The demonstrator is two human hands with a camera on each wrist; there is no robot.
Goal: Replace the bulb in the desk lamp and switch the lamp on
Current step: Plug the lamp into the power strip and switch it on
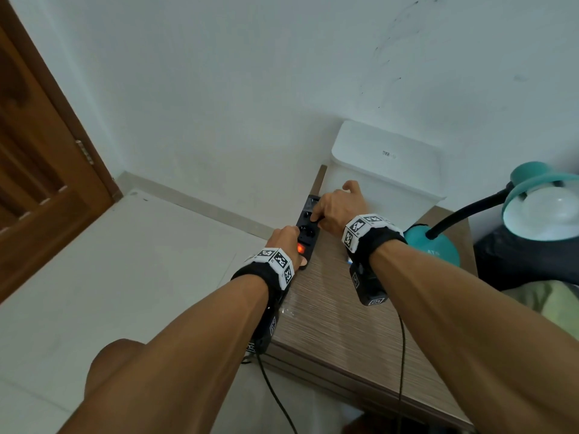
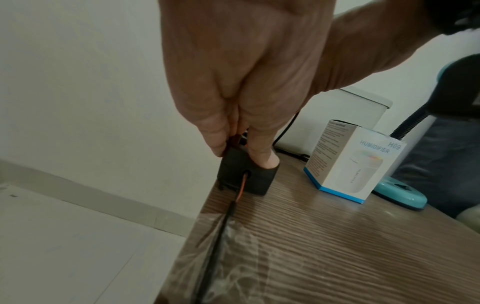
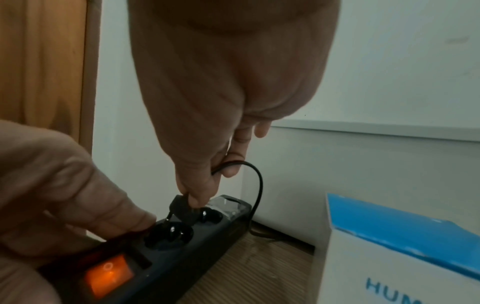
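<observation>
**Bulb fitted; lamp plug at the power strip, lamp not yet lit**

The desk lamp (image 1: 513, 214) stands at the right of the worktop (image 1: 338, 308), a white bulb (image 1: 546, 214) seated in its teal shade and unlit. Judged from this, replacement is done; powering and switching on remain. The right hand (image 3: 207, 144) pinches the lamp's black plug (image 3: 182, 205) just above a socket of the power strip (image 3: 182, 246), pins apparently not fully home. The left hand (image 2: 239, 86) clamps the strip's near end, fingers on both sides. The strip's rocker switch (image 3: 109, 273) glows orange.

Count: one lamp, one bulb, one strip, one plug, one humidifier box (image 2: 350, 162), one white bin (image 1: 385, 170) behind.
</observation>
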